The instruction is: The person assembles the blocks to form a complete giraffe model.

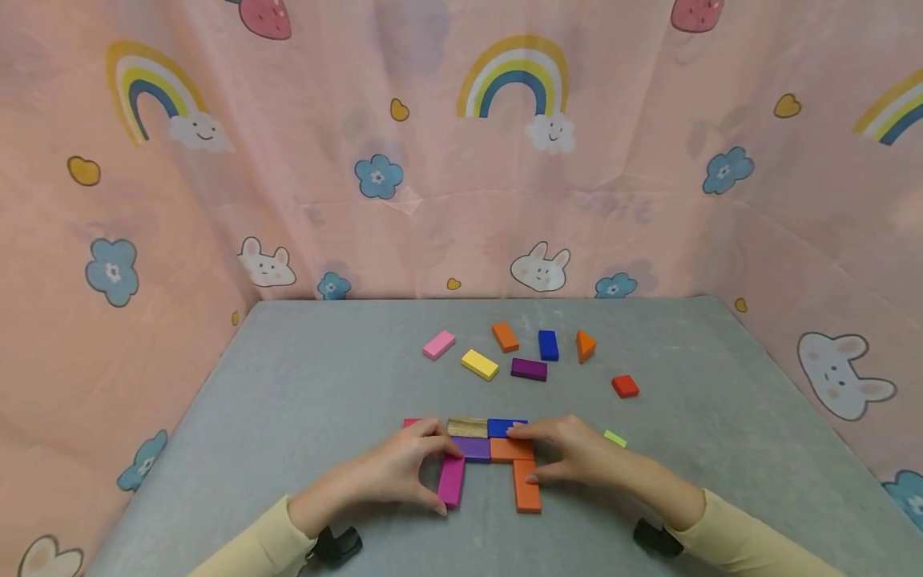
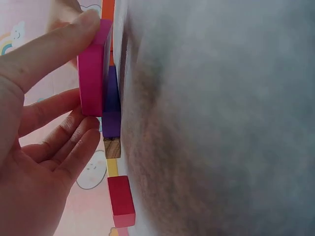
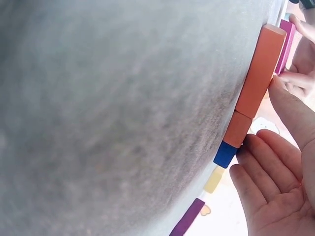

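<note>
My left hand (image 1: 392, 473) pinches a magenta block (image 1: 451, 482) between thumb and index finger; the other fingers are loosely bent in the left wrist view. That block stands out a little above the table beside the purple block (image 1: 472, 449). An orange block (image 1: 501, 450) lies end to end with the purple one. Behind this row are a wood-grained block (image 1: 468, 428) and a blue block (image 1: 499, 426). My right hand (image 1: 584, 453) rests at the right side, relaxed fingers at the blue block and thumb touching the front orange block (image 1: 527, 489).
Farther back on the grey table (image 1: 324, 361) lie pink (image 1: 439, 344), yellow (image 1: 480, 365), purple (image 1: 529, 369) and other loose blocks, with a red block (image 1: 625, 386) to the right. A red-pink block (image 2: 121, 201) sits beyond my left hand, and a lime block (image 1: 615, 438) behind my right wrist.
</note>
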Demonstrator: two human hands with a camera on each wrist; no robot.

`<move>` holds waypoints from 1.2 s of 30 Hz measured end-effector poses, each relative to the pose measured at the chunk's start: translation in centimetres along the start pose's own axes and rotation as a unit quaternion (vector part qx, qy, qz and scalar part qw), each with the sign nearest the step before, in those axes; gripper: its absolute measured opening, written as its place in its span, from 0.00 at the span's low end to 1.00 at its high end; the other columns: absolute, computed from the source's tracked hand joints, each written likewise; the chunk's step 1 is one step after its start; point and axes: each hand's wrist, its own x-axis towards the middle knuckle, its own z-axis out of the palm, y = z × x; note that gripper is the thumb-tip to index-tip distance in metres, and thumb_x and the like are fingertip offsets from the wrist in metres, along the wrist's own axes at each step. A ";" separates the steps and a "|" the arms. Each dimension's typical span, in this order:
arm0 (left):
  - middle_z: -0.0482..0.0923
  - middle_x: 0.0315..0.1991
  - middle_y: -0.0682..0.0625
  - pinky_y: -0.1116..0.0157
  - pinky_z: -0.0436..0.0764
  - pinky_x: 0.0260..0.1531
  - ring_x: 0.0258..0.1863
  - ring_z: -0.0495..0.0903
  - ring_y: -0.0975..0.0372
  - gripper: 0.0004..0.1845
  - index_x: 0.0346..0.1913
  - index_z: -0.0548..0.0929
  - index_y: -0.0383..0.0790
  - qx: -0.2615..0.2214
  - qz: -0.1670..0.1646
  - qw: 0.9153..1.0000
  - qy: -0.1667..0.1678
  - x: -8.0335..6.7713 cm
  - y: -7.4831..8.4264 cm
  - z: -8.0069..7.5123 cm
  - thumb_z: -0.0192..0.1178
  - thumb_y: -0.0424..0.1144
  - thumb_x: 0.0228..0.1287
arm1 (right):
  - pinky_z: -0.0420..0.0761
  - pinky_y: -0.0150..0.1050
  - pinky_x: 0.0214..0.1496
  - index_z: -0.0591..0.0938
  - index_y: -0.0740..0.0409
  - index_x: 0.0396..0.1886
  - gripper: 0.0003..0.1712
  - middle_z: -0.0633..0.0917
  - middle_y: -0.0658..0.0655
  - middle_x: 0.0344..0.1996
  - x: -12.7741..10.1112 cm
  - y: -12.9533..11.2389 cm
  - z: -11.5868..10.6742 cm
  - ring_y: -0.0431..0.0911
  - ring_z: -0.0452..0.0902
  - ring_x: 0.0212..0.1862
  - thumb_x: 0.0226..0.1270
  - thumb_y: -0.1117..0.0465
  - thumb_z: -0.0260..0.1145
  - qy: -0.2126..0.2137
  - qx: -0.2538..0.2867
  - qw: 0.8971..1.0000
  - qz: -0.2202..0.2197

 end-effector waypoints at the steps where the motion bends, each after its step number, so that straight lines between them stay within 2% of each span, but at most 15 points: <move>1: 0.68 0.45 0.61 0.73 0.74 0.45 0.45 0.70 0.68 0.31 0.52 0.80 0.52 0.002 -0.003 1.000 -0.004 0.0 0.0 0.1 0.76 0.54 0.41 | 0.78 0.45 0.56 0.76 0.51 0.62 0.35 0.81 0.51 0.57 0.0 0.0 0.0 0.47 0.78 0.58 0.56 0.44 0.69 -0.002 0.000 1.000 0.001; 7: 0.66 0.45 0.59 0.76 0.74 0.42 0.44 0.68 0.70 0.32 0.53 0.80 0.49 0.015 0.001 1.000 -0.019 -0.2 -0.1 0.2 0.73 0.57 0.43 | 0.79 0.44 0.56 0.76 0.52 0.62 0.34 0.81 0.51 0.57 0.0 0.0 0.1 0.46 0.78 0.58 0.57 0.44 0.69 -0.002 0.002 1.000 -0.002; 12: 0.71 0.43 0.56 0.74 0.76 0.40 0.42 0.72 0.66 0.30 0.49 0.80 0.47 0.003 0.019 1.000 0.024 -0.6 -0.6 0.0 0.76 0.54 0.42 | 0.78 0.44 0.56 0.76 0.52 0.62 0.35 0.80 0.51 0.57 0.1 0.0 0.1 0.46 0.77 0.58 0.57 0.44 0.69 -0.005 0.007 1.000 -0.001; 15: 0.73 0.41 0.56 0.73 0.77 0.40 0.40 0.74 0.67 0.27 0.46 0.81 0.46 0.012 0.023 0.999 0.041 -0.8 -0.9 -0.2 0.77 0.50 0.41 | 0.78 0.45 0.56 0.76 0.52 0.63 0.35 0.80 0.51 0.57 0.1 0.0 0.1 0.46 0.77 0.58 0.57 0.44 0.69 -0.006 0.009 1.000 0.000; 23: 0.73 0.39 0.58 0.76 0.75 0.38 0.37 0.73 0.70 0.27 0.45 0.81 0.47 0.026 0.000 0.999 0.019 -0.8 -0.9 -0.3 0.76 0.53 0.41 | 0.78 0.44 0.58 0.76 0.52 0.62 0.34 0.80 0.49 0.58 0.0 0.0 0.1 0.44 0.76 0.59 0.57 0.47 0.70 -0.007 0.012 1.000 0.005; 29: 0.74 0.38 0.58 0.76 0.76 0.38 0.37 0.74 0.70 0.27 0.43 0.81 0.45 0.018 -0.007 1.000 0.022 -0.6 -0.9 -0.2 0.77 0.53 0.40 | 0.78 0.45 0.56 0.76 0.53 0.62 0.34 0.81 0.51 0.57 -0.1 0.2 0.1 0.45 0.77 0.58 0.57 0.44 0.69 0.000 0.006 1.000 -0.012; 36: 0.73 0.36 0.58 0.77 0.76 0.36 0.35 0.73 0.70 0.27 0.42 0.81 0.45 0.027 -0.003 0.999 0.029 -0.4 -1.0 -0.1 0.76 0.55 0.39 | 0.78 0.44 0.57 0.76 0.53 0.62 0.34 0.80 0.50 0.58 0.0 0.1 0.1 0.45 0.77 0.59 0.57 0.46 0.69 -0.004 0.009 1.000 -0.003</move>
